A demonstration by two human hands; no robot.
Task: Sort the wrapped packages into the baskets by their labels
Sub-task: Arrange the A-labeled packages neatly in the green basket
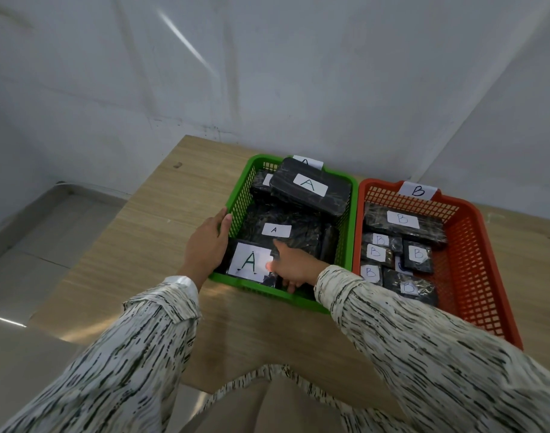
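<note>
Pale grey walls meet behind a wood-grain tabletop (142,229) that carries two lattice baskets side by side: a green plastic basket (236,195) tagged A on the left and an orange plastic basket (479,276) tagged B on the right.

The step in hand looks like the placing of an A parcel. A black wrapped package with a large white A label (250,262) sits in the near left corner of the green basket, over its near rim. The left hand (209,242) lies with fingers fairly straight and together against the package's left edge, by the basket wall. The right hand (291,267) curls its fingers round the near right edge.

Other A-labelled black packages (311,189) fill the green basket, and B-labelled black packages (403,221) fill the orange one. The next move probably calls for settling this package flat and letting go.
</note>
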